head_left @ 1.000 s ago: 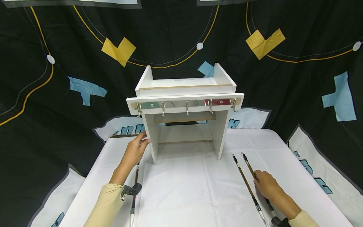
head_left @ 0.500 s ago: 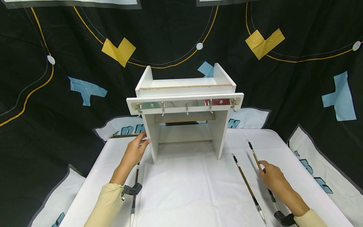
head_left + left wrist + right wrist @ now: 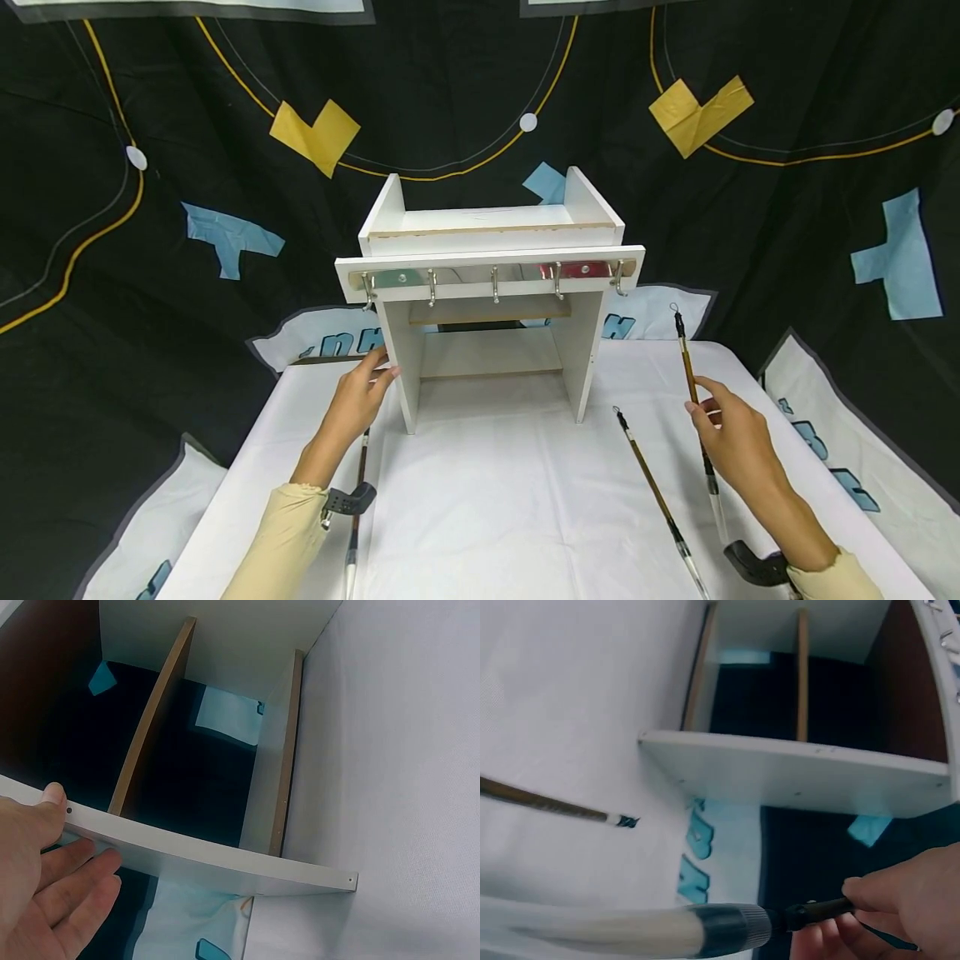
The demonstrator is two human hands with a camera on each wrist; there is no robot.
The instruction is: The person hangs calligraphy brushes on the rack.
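Observation:
A white wooden shelf unit [image 3: 483,354] stands on the table, with a row of metal hooks [image 3: 493,285] across its front. My left hand [image 3: 358,402] rests on the shelf's left side panel [image 3: 187,844], thumb on the front edge and loosely bent fingers outside it. My right hand [image 3: 738,433] pinches a calligraphy brush [image 3: 688,367] by its brown handle, right of the shelf. Its looped end points up; in the right wrist view its pale covered tip [image 3: 615,930] points left. A second brush [image 3: 652,483] lies nearby, and another brush [image 3: 357,517] lies partly behind my left forearm.
White cloth covers the table [image 3: 480,517]. A black curtain [image 3: 465,83] hangs behind, bearing yellow tape [image 3: 315,137] and blue tape [image 3: 231,237]. A lettered white banner [image 3: 660,321] sits behind the table.
My right hand has lifted the brush off the table and moved it upward and slightly right, tilting it more upright. My left hand and the shelf have stayed in place.

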